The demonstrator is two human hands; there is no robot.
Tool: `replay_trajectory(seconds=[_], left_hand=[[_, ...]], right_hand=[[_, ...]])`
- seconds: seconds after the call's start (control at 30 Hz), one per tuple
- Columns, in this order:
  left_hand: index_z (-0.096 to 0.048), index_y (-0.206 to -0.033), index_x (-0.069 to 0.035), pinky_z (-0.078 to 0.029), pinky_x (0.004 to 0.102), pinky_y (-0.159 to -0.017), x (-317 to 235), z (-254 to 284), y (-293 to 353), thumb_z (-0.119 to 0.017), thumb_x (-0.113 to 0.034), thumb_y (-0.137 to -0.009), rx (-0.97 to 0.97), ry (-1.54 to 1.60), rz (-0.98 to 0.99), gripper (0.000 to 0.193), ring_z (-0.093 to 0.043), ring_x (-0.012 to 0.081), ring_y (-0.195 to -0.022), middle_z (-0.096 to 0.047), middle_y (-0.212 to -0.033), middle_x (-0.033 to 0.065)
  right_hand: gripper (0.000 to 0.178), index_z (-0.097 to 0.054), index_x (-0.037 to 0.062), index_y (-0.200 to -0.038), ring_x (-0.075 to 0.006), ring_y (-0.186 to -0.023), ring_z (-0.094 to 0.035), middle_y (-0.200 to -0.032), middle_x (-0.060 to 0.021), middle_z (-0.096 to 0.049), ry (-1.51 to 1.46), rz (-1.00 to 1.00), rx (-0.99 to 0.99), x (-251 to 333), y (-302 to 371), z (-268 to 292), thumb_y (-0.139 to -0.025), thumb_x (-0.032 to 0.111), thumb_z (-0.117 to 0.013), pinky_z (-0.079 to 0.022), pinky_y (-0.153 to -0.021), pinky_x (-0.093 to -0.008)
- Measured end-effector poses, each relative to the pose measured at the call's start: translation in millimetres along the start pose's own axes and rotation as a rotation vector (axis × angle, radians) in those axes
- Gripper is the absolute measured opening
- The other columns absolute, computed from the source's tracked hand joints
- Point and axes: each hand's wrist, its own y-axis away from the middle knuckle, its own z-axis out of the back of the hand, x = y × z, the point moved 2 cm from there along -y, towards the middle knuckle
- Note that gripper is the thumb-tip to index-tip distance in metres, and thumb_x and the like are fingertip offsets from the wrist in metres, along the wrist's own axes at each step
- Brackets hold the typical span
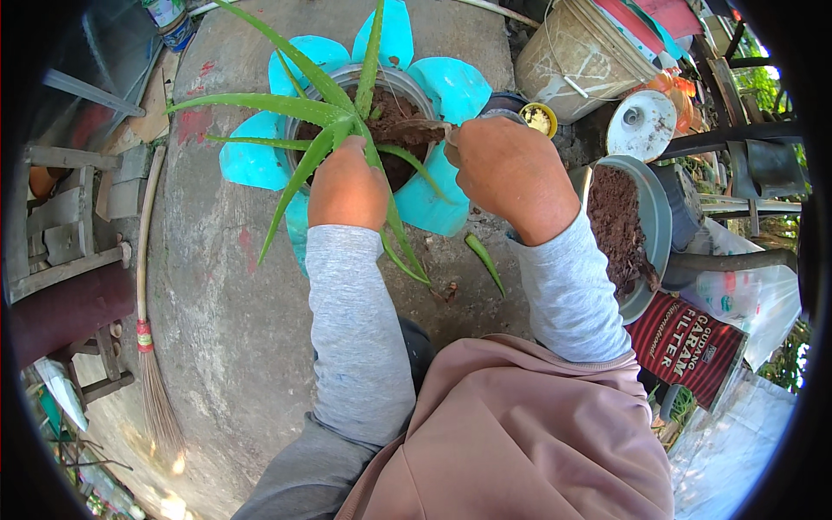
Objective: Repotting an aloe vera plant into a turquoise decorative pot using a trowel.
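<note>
My left hand (pixel 348 186) is closed around the lower part of an aloe vera plant (pixel 295 106), whose long green leaves fan out above the pot. The pot is ringed by turquoise petal-shaped flaps (pixel 449 87) and holds dark brown soil (pixel 394 108). From the right, my right hand (pixel 516 178) grips a small trowel (pixel 414 132), its soil-covered blade over the pot beside the plant. My fingers hide most of the trowel's handle and the plant's base. A loose aloe leaf (pixel 484 263) lies on the concrete between my forearms.
To the right stands a grey tub (pixel 656 204) of brown soil (pixel 614 225). Behind it are a white lid-like dish (pixel 641 126), a yellow-rimmed cup (pixel 539 119) and a dirty bucket (pixel 576 61). A broom (pixel 149 260) and wooden furniture (pixel 65 282) lie left.
</note>
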Motion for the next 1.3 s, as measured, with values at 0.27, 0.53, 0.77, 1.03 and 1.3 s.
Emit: replay_trajectory(seconds=[0.27, 0.53, 0.77, 1.03, 1.3], left_hand=[[-0.054, -0.107, 0.001, -0.044, 0.0428, -0.082, -3.1, 0.2, -0.9, -0.053, -0.006, -0.076, -0.022, -0.013, 0.005, 0.032, -0.057, 0.0362, -0.093, -0.060, -0.098, 0.0219], [-0.054, -0.107, 0.000, -0.044, 0.0430, -0.081, -2.1, 2.2, 1.7, -0.053, -0.007, -0.077, -0.057, -0.034, 0.004, 0.031, -0.057, 0.0361, -0.092, -0.060, -0.097, 0.0213], [-0.055, -0.106, 0.000, -0.045, 0.0428, -0.080, -8.3, 1.9, 0.7, -0.054, -0.007, -0.076, -0.054, -0.031, -0.001, 0.031, -0.057, 0.0354, -0.091, -0.061, -0.096, 0.0210], [-0.055, -0.106, -0.002, -0.046, 0.0430, -0.079, -9.9, -1.0, -0.5, -0.054, -0.009, -0.077, -0.051, -0.061, 0.018, 0.030, -0.058, 0.0349, -0.090, -0.061, -0.095, 0.0198], [-0.055, -0.108, -0.002, -0.047, 0.0432, -0.076, -22.6, 13.8, 4.3, -0.058, -0.013, -0.075, -0.120, -0.157, 0.041, 0.035, -0.059, 0.0341, -0.088, -0.062, -0.093, 0.0198]], right_hand=[[0.008, -0.062, 0.0038, -0.067, -0.0320, -0.067, -0.061, -0.067, -0.0162, -0.061, 0.028, 0.022, -0.102, -2.8, -14.0, -11.4, -0.067, 0.007, -0.054, -0.049, -0.057, -0.0409], [0.009, -0.062, 0.0069, -0.069, -0.0289, -0.064, -0.061, -0.065, -0.0112, -0.060, 0.230, 0.289, -0.251, -3.9, -34.6, 15.6, -0.071, 0.011, -0.054, -0.048, -0.054, -0.0389], [0.011, -0.064, 0.0083, -0.067, -0.0257, -0.068, -0.064, -0.068, -0.0109, -0.063, 0.293, 0.309, -0.046, 5.1, -48.1, 21.0, -0.071, 0.012, -0.054, -0.050, -0.055, -0.0374], [0.011, -0.065, 0.0102, -0.073, -0.0239, -0.071, -0.063, -0.071, -0.0064, -0.062, 0.409, 0.288, -0.126, -17.8, -56.3, 7.4, -0.072, 0.011, -0.054, -0.049, -0.059, -0.0360], [0.039, -0.065, 0.0169, -0.098, -0.0269, -0.073, -0.056, -0.078, -0.0082, -0.053, 0.259, 0.238, -0.155, -49.6, 20.4, 53.1, -0.062, 0.001, -0.061, -0.044, -0.060, -0.0383]])
